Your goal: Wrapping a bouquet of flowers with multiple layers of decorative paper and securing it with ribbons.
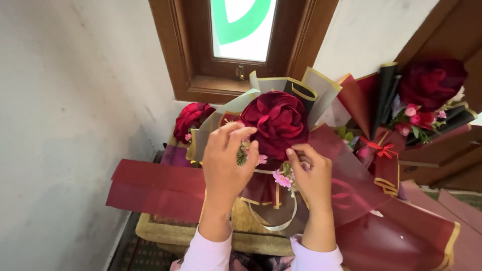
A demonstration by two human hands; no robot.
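White plaster walls met at a corner under a wood-framed window [243, 30], and below it I looked down on a crowded heap of wrapping. My left hand [225, 163] and right hand [312, 175] were both raised to a large dark red fabric rose [279, 128] set in grey, gold-edged wrapping paper [314, 85]. The left grip was loosely curled, fingertips touching the left edge of the bloom and the small pink flowers [281, 178] beneath it. The right grip pinched the lower right petal edge between thumb and forefinger. A pale ribbon [273, 226] looped down between my wrists. Sheets of translucent maroon paper [155, 188] fanned out to both sides. A second red bloom [191, 118] lay behind on the left, and another finished bouquet [427, 95] in black wrap leaned against the wooden door on the right.
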